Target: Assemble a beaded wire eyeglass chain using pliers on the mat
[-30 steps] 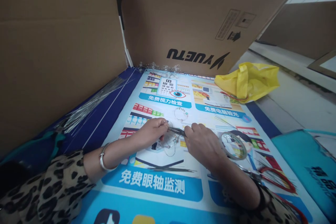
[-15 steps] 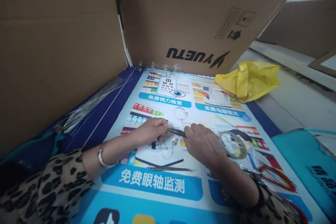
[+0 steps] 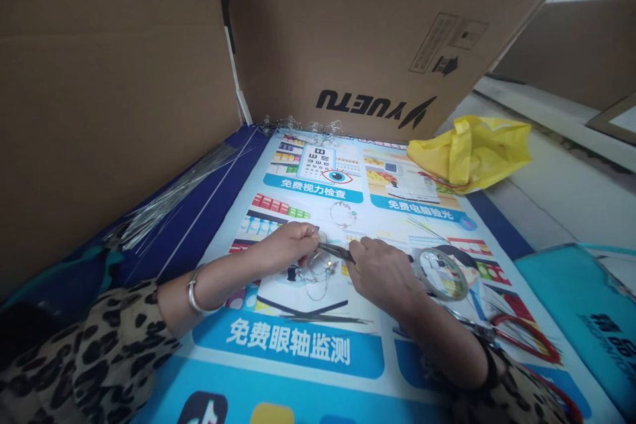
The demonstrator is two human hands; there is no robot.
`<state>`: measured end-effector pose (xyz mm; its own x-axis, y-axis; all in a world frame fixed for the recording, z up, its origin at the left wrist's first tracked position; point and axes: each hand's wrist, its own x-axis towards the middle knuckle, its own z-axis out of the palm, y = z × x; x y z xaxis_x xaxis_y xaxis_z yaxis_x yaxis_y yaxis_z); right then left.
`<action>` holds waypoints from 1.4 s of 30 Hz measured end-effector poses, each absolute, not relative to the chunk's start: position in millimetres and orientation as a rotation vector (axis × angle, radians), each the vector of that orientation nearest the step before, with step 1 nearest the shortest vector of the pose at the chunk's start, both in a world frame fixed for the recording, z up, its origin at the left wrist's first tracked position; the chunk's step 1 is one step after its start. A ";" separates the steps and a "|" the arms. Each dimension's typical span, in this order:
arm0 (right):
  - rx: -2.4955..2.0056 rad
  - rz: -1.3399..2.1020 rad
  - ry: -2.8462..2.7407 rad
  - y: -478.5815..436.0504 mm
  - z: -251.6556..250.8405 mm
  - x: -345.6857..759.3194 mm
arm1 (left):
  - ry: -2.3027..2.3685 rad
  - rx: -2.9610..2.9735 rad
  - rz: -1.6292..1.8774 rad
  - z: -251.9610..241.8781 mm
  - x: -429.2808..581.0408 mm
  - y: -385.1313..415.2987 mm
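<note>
My right hand (image 3: 382, 275) is closed round a pair of pliers (image 3: 338, 251), whose dark jaws point left toward my other hand. The fingers of my left hand (image 3: 293, 246) pinch a thin wire bracelet (image 3: 320, 281) at the tips of the pliers. Fine silvery loops with a small bead hang from that pinch; their exact shape is hard to make out. Beyond my hands, another wire bracelet (image 3: 342, 214) with small beads lies on the printed poster (image 3: 303, 377).
Cardboard walls (image 3: 358, 26) stand at the back and left. A bundle of straight wires (image 3: 169, 205) lies at left. On the right are a roll of clear tape (image 3: 442, 273), red-handled pliers (image 3: 527, 338), a yellow bag (image 3: 472, 152) and a turquoise bag (image 3: 576, 318). Several wire pieces (image 3: 313, 127) sit at the back.
</note>
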<state>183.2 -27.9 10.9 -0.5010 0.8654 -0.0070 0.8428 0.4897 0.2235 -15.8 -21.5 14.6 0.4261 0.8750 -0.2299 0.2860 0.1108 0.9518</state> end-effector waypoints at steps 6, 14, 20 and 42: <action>1.497 0.257 2.576 -28.0 11.6 182.7 | 1.108 1.463 0.610 12.0 -16.6 -21.3; 1.504 0.231 2.612 -27.2 9.5 184.6 | 1.112 1.475 0.613 13.2 -16.5 -21.6; 1.516 0.159 2.583 -26.8 11.3 182.8 | 1.128 1.472 0.608 14.0 -15.9 -21.8; 1.528 -0.352 2.604 -19.1 19.4 189.6 | 1.049 1.207 0.636 18.1 -14.4 -25.4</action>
